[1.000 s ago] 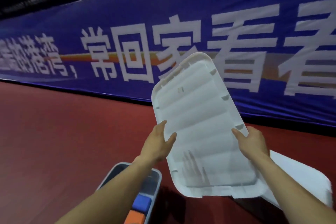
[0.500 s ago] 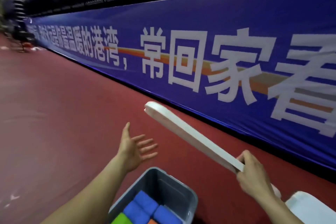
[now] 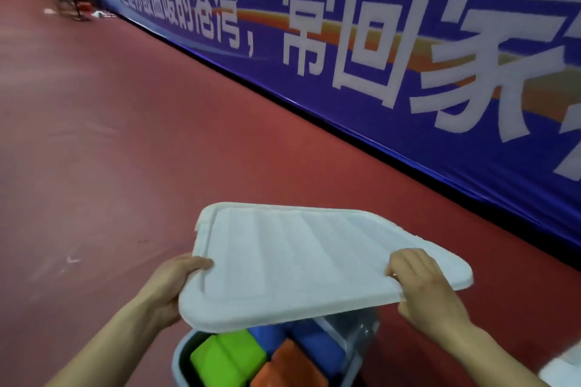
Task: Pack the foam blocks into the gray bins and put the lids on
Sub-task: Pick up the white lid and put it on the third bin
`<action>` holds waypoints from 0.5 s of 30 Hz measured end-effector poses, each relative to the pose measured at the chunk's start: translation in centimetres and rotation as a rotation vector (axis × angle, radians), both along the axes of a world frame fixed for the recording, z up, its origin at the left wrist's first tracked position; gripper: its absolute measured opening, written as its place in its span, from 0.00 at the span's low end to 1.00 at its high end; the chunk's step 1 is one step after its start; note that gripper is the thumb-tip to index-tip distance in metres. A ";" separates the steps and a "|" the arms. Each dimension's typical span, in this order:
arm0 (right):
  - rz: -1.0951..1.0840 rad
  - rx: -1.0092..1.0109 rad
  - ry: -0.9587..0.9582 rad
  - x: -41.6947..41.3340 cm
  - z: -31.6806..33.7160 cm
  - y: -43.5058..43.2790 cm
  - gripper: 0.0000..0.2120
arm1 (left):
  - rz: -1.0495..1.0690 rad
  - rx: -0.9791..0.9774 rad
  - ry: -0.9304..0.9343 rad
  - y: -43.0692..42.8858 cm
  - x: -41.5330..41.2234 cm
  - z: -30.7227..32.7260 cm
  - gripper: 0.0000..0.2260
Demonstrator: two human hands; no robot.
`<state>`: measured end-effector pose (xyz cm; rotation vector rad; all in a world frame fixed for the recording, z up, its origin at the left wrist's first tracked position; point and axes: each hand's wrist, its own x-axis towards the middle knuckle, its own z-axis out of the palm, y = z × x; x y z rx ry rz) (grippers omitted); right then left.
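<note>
A white ribbed lid hovers flat, top side up, just above a gray bin at the bottom of the view. My left hand grips the lid's left edge and my right hand grips its right edge. Under the lid the bin holds foam blocks: green ones, orange ones and blue ones. The lid hides the far part of the bin.
Red floor spreads to the left and ahead. A long blue banner with white characters runs along the wall on the right. Another white lid's corner shows at the bottom right. Dark stands and clutter sit far off at the top left.
The lid went from upright, to edge-on in my right hand alone, to flat over the bin. My left hand has taken hold of its left edge again.
</note>
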<state>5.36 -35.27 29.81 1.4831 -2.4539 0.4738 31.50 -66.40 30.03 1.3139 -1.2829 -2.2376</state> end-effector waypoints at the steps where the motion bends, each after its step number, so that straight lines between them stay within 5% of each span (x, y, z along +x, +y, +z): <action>1: -0.020 0.082 -0.083 -0.7 -1.1 -0.4 0.25 | 0.058 -0.049 -0.012 0.4 0.7 -1.2 0.10; 3: -0.067 0.304 -0.289 -1.9 -3.5 -1.2 0.32 | 0.150 -0.110 -0.030 1.0 2.2 -3.9 0.10; 5: -0.103 0.520 -0.532 -3.4 -5.6 -2.3 0.50 | 0.196 -0.087 -0.042 1.3 3.3 -6.7 0.15; 8: -0.120 0.562 -0.806 -6.1 -8.6 -4.7 0.62 | 0.256 -0.027 -0.090 2.0 3.6 -9.3 0.15; 10: -0.175 0.421 -0.917 -8.2 -11.0 -6.3 0.54 | 0.283 -0.036 -0.146 2.5 3.3 -10.8 0.13; 12: -0.300 0.252 -0.826 -10.4 -14.0 -7.7 0.40 | 0.324 -0.019 -0.200 3.1 3.0 -12.6 0.15; 15: -0.543 0.173 -0.764 -13.1 -19.0 -8.1 0.40 | 0.387 0.045 -0.297 4.2 3.1 -15.7 0.23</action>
